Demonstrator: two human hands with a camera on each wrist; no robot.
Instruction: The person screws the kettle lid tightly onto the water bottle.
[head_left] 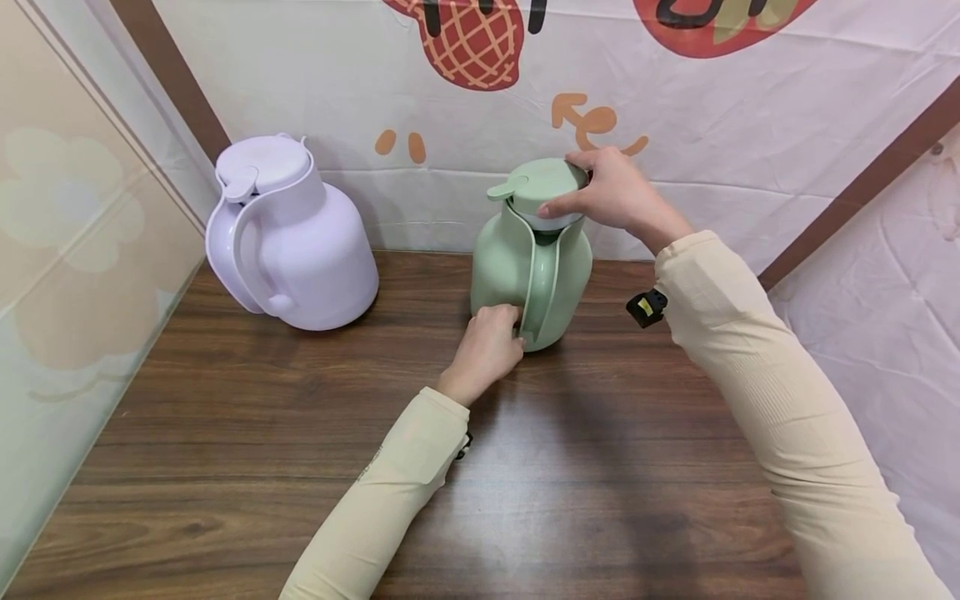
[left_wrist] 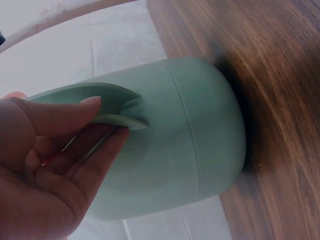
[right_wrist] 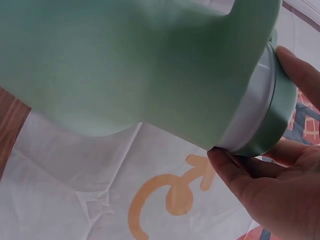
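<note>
A green thermos jug (head_left: 495, 258) stands upright on the wooden table, its handle (head_left: 542, 283) facing me. My left hand (head_left: 487, 346) grips the lower part of that handle; in the left wrist view the thumb lies on one side of it and the fingers (left_wrist: 107, 150) on the other. At the top, my right hand (head_left: 611, 192) holds the lid (head_left: 547, 185) between thumb and fingers. A white band (right_wrist: 252, 107) of the lid shows above the jug's rim in the right wrist view. The lid's small tab (head_left: 504, 191) points left.
A lilac thermos jug (head_left: 330, 250) of similar shape stands at the back left with its lid on. Behind both jugs hangs a white cloth (head_left: 315, 75) with printed fruit and orange marks. The brown wooden table (head_left: 225, 467) stretches toward me.
</note>
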